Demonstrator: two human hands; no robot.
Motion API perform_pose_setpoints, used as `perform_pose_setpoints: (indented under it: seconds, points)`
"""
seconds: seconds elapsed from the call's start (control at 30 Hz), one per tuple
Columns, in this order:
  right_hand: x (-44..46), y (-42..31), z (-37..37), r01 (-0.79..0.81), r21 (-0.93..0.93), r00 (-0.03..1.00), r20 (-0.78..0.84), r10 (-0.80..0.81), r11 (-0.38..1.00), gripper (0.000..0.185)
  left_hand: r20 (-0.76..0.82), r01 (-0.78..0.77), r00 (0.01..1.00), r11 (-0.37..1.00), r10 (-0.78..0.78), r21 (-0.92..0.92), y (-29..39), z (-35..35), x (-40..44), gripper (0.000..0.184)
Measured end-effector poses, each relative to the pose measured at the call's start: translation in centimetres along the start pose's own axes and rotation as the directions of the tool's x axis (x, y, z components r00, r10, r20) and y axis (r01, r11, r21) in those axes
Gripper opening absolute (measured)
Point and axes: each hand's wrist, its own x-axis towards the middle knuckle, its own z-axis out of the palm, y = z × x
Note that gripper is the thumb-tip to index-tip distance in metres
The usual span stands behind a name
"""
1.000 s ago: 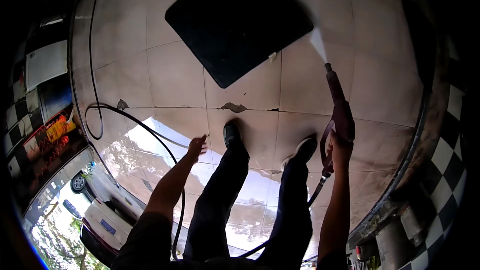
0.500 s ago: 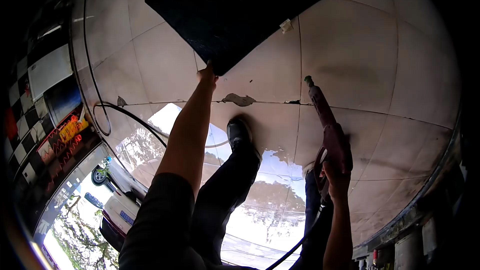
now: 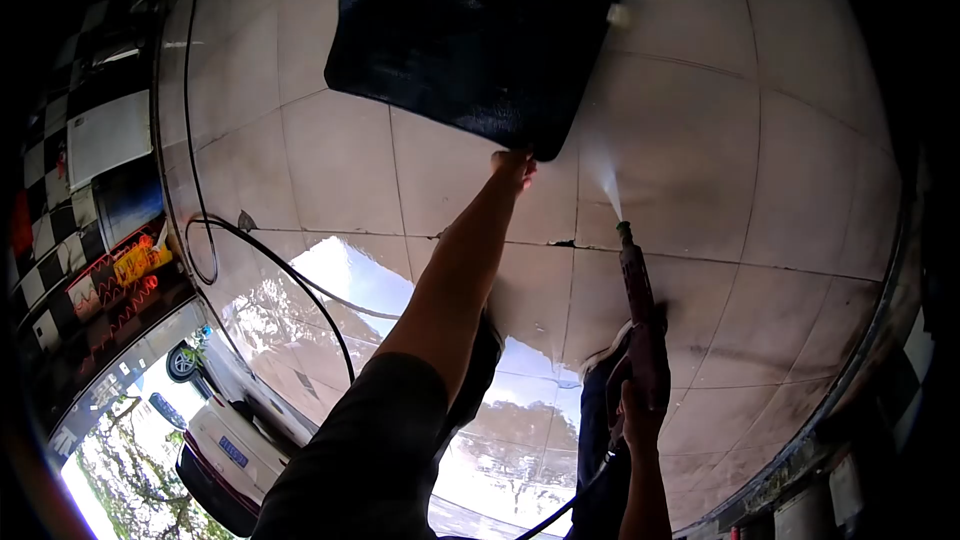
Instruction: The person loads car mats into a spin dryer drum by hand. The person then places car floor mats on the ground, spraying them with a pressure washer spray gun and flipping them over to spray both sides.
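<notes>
My left hand (image 3: 516,168) is closed on the near corner of a dark, flat floor mat (image 3: 470,40), which hangs out ahead of me over the tiles. My right hand (image 3: 640,412) is wrapped round the grip of a reddish pressure washer gun (image 3: 645,330), its barrel pointing forward. A white fan of water spray (image 3: 606,178) leaves the nozzle, just right of the mat's near corner. From the gun's grip a black hose (image 3: 570,505) runs down and back past my leg.
Wet, glossy floor tiles (image 3: 680,200) reflect sky and trees near my feet. Another black hose (image 3: 325,325) lies looped on the left. A white car (image 3: 235,445) stands at lower left, by a checkered wall (image 3: 60,215). A small pale piece (image 3: 620,15) shows at the mat's right edge.
The mat has swung round and its held corner has moved right with my left hand. Spray now comes from the gun, which sits slightly lower and further left in view.
</notes>
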Motion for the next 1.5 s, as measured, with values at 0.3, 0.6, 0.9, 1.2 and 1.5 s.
perform_pose_setpoints:
  seconds: [0.3,0.6,0.9,1.2,1.5]
  points:
    - [0.5,-0.1,0.5,-0.021,-0.019,0.999,0.032,0.021,1.000,0.022,0.013,0.011,1.000,0.999,-0.011,-0.035,1.2,2.4,-0.6,0.023]
    - [1.4,-0.7,2.7,0.029,0.052,0.985,0.167,-0.037,0.998,0.027,0.252,0.102,0.967,0.948,-0.024,-0.302,0.9,3.9,-4.0,0.019]
    - [-0.3,-8.8,3.9,0.067,-0.134,0.963,0.268,-0.029,0.989,0.019,0.434,0.150,0.895,0.851,0.099,-0.503,8.1,-1.9,-12.8,0.018]
    - [-5.2,-22.7,-4.2,0.191,-0.163,0.963,-0.160,-0.217,0.968,0.027,0.093,-0.114,0.955,0.638,0.282,-0.761,9.4,-11.0,-20.7,0.014]
    - [-12.2,-34.5,6.6,0.659,-0.659,0.717,0.404,-0.568,0.363,0.018,-0.003,-0.192,0.913,0.421,0.409,-0.887,11.0,-28.7,-28.7,0.005]
